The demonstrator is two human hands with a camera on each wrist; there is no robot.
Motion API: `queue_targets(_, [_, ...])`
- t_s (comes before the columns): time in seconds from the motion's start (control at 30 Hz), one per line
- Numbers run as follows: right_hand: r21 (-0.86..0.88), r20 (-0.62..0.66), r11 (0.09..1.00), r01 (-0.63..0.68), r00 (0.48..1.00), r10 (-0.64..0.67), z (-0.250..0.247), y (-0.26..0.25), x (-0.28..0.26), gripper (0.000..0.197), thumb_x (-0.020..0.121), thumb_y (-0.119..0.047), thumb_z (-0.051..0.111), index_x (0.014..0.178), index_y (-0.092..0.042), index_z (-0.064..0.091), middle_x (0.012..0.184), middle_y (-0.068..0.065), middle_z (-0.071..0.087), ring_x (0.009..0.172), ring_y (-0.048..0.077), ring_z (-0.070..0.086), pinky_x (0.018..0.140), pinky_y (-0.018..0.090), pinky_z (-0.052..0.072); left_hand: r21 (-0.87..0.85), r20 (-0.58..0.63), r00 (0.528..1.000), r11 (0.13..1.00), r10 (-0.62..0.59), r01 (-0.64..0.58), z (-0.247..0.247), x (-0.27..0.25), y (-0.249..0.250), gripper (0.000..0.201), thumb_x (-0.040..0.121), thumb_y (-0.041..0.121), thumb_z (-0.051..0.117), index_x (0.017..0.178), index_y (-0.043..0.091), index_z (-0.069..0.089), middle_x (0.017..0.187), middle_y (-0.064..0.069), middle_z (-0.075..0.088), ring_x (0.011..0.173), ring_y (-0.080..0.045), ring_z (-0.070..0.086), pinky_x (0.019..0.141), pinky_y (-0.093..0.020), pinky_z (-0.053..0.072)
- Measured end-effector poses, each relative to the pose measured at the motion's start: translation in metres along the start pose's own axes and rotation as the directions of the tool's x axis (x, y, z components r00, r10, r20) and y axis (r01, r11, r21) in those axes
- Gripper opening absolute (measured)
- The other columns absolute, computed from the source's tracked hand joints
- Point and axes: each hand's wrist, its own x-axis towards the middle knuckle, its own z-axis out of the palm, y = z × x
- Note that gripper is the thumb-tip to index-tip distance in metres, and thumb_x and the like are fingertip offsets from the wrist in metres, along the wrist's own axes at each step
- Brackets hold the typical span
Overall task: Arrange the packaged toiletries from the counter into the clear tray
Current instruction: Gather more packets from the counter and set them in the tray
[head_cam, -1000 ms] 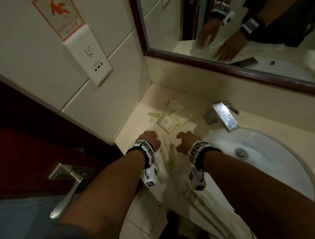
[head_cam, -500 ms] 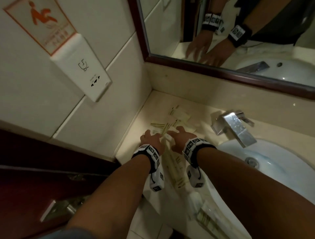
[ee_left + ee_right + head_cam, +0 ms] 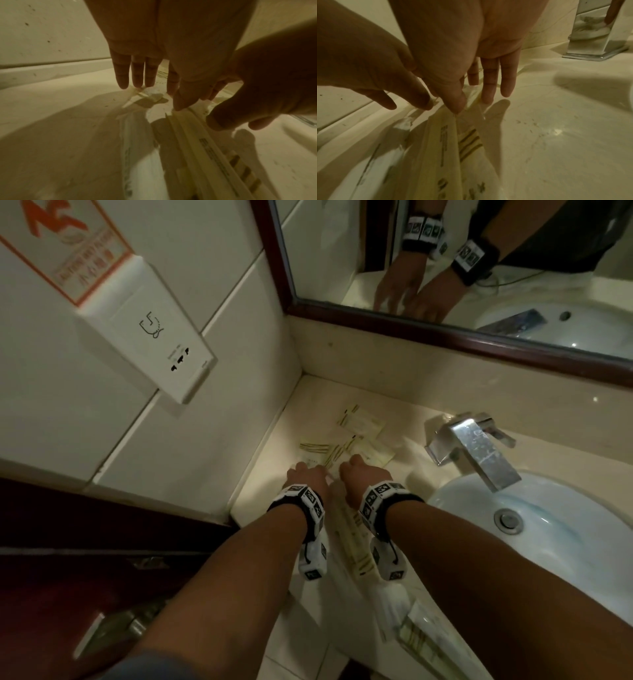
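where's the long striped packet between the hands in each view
Head: long striped packet at lower centre, between the two wrists, running toward the viewer.
Left wrist: long striped packet runs from centre to bottom right, under the thumb.
Right wrist: long striped packet at bottom centre, below the fingertips.
Shared landmark: the chrome faucet, also top right in the right wrist view.

Glossy pale stone counter (image 3: 534, 419); mirror-bright chrome tap (image 3: 479, 450); smooth glazed ceramic basin (image 3: 565, 529); crinkly shiny plastic packets (image 3: 363, 422); dark polished wood mirror frame (image 3: 445, 335); smooth matt wall tiles (image 3: 239, 344).
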Motion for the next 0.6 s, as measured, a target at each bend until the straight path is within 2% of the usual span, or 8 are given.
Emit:
queue_targets(0.13, [0.035,-0.054,0.999,-0.016,0.998,0.018,0.000,0.001,0.005,0.055,0.088,-0.020,0.065,0.136,-0.013,0.039,0.126,0.013,0.045,0.097,0.034,0.063,0.075,0.043,0.055,0.014,-0.046,0.999,1.000,-0.004,0.004,0.002,0.005,-0.001,0.044,0.090,0.033,0.058,0.127,0.015,0.045,0.127,-0.015,0.046,0.119,-0.035,0.045,0.095,-0.046,0.046])
queue_targets(0.27, [0.113,-0.048,0.991,-0.075,0.996,0.081,0.003,0.005,0.010,0.074,0.084,-0.028,0.070,0.145,-0.019,0.030,0.135,0.015,0.038,0.097,0.037,0.063,0.076,0.045,0.056,-0.034,-0.073,0.996,0.998,-0.052,0.050,-0.003,0.015,-0.003,0.055,0.090,0.032,0.059,0.136,0.012,0.037,0.132,-0.016,0.046,0.123,-0.036,0.045,0.097,-0.046,0.044])
queue_targets(0.37, [0.093,-0.057,0.992,-0.085,0.994,0.090,0.007,0.003,0.010,0.062,0.084,-0.024,0.069,0.137,-0.016,0.038,0.136,0.016,0.033,0.092,0.037,0.063,0.077,0.046,0.057,-0.032,-0.110,0.991,0.997,-0.077,0.074,-0.004,0.021,-0.005,0.055,0.091,0.032,0.058,0.137,0.012,0.037,0.136,-0.018,0.041,0.122,-0.037,0.045,0.097,-0.047,0.045])
queue_targets(0.43, [0.073,-0.072,0.994,-0.079,0.994,0.085,0.008,0.002,0.010,0.053,0.086,-0.020,0.065,0.133,-0.014,0.042,0.134,0.016,0.033,0.089,0.037,0.063,0.077,0.046,0.057,-0.028,-0.147,0.986,0.996,-0.084,0.081,-0.002,0.025,-0.006,0.050,0.090,0.031,0.060,0.132,0.012,0.041,0.136,-0.017,0.038,0.120,-0.037,0.045,0.095,-0.046,0.047])
queue_targets(0.6, [0.059,-0.077,0.995,-0.085,0.993,0.089,0.005,0.002,0.012,0.052,0.090,-0.018,0.059,0.138,-0.015,0.038,0.128,0.016,0.044,0.098,0.036,0.062,0.076,0.043,0.053,-0.031,-0.139,0.986,0.995,-0.096,0.093,0.000,0.030,-0.004,0.056,0.087,0.035,0.063,0.133,0.013,0.038,0.133,-0.016,0.042,0.123,-0.035,0.043,0.097,-0.046,0.046])
